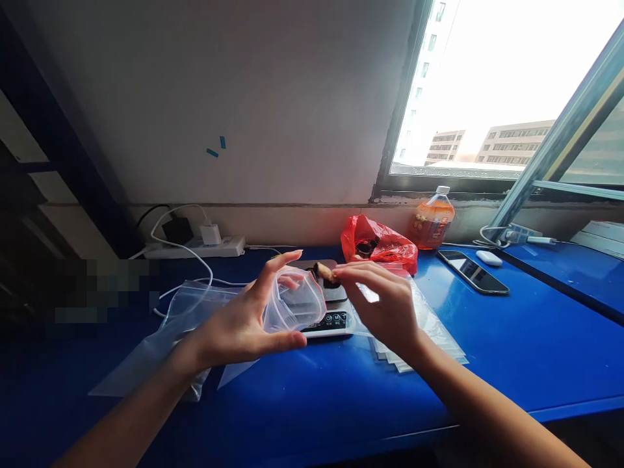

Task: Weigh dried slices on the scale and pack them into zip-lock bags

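Observation:
My left hand [238, 328] holds a clear zip-lock bag [295, 302], thumb and forefinger spread apart around it, its mouth gaping toward the right. Some of its fingers are hidden behind the plastic. Between the fingertips of my right hand [385, 302] is a small dried mushroom [325, 274], dark brown with a paler part, just beside the bag's mouth. Below and behind the bag, a kitchen scale [336, 324] with a black button panel is partly covered. A red plastic bag [397, 247] with dark pieces inside lies open behind my right hand.
Clear bags [433, 325] are stacked under my right forearm; more plastic bags [146, 354] lie at left. A power strip [221, 247] with chargers and white cable sits by the wall. A drink bottle [433, 220], phone [472, 272] and white case [489, 259] stand right on the blue table [526, 351].

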`<state>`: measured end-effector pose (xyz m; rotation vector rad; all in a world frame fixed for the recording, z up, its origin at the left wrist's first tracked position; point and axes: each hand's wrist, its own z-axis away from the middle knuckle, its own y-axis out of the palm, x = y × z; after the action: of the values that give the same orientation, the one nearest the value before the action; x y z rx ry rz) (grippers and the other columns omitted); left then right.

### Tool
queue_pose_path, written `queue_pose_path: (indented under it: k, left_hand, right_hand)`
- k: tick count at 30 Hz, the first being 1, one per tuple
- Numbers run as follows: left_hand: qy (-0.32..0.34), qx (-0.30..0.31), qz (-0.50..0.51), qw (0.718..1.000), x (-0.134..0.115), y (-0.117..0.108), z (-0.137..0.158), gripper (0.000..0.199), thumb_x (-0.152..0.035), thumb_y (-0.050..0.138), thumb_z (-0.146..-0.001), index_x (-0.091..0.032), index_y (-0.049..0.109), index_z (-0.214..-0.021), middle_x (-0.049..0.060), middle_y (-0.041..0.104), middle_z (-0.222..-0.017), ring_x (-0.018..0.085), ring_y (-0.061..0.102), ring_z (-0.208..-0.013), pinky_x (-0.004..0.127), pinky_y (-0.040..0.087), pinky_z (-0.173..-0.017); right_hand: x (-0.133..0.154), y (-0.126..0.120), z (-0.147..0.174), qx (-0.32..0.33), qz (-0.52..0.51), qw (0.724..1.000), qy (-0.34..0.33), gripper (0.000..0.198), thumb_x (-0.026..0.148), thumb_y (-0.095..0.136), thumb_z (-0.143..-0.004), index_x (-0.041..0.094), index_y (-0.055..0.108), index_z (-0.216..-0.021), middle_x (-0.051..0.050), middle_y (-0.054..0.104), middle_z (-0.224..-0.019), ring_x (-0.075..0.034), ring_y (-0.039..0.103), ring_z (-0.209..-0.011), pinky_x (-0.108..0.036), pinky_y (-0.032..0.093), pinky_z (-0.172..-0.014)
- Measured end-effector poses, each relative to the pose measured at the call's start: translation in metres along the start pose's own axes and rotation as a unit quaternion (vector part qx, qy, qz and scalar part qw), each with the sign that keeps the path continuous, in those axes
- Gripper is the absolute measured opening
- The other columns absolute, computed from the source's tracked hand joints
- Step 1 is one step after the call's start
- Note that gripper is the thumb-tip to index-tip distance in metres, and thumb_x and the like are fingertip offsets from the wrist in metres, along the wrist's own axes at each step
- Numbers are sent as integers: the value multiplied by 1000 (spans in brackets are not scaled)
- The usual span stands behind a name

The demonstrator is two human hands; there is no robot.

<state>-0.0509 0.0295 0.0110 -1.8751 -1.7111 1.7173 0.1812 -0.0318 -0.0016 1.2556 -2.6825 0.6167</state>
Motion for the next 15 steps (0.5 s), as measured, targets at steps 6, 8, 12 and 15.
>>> queue_pose_path:
  k: [6,8,12,15]
  left_hand:
    - [-28,-39,25,999,-2,-7,0,97,-52,75,-70,-47,19,-148,6,57,-131,39,55,-115,60,48,-93]
    - [-42,-59,31,997,-4,-15,2,91,-50,73,-77,-41,19,-149,8,55,-132,33,55,-113,55,47,-96]
    - [-26,-105,53,993,0,-26,3,92,-52,73,-77,-35,20,-150,10,55,-132,30,56,-110,52,47,-99]
    - [-16,-111,61,992,3,-26,1,93,-52,75,-76,-33,21,-149,11,55,-131,29,57,-111,52,46,-101]
  right_hand:
    - [-1,7,-14,62,19,998,-3,21,20,53,-94,21,73,-102,-4,78,-93,-13,71,-76,-25,55,-71]
    - [-17,16,-21,44,60,995,69,20,21,54,-94,18,72,-98,-5,77,-89,-15,69,-75,-27,53,-71]
    - [-38,44,-24,207,213,941,165,31,40,63,-88,13,71,-102,-12,73,-96,-26,65,-95,-36,50,-84]
    - [-36,63,-18,318,236,908,135,36,44,59,-90,16,69,-110,-12,69,-106,-27,60,-102,-38,47,-89]
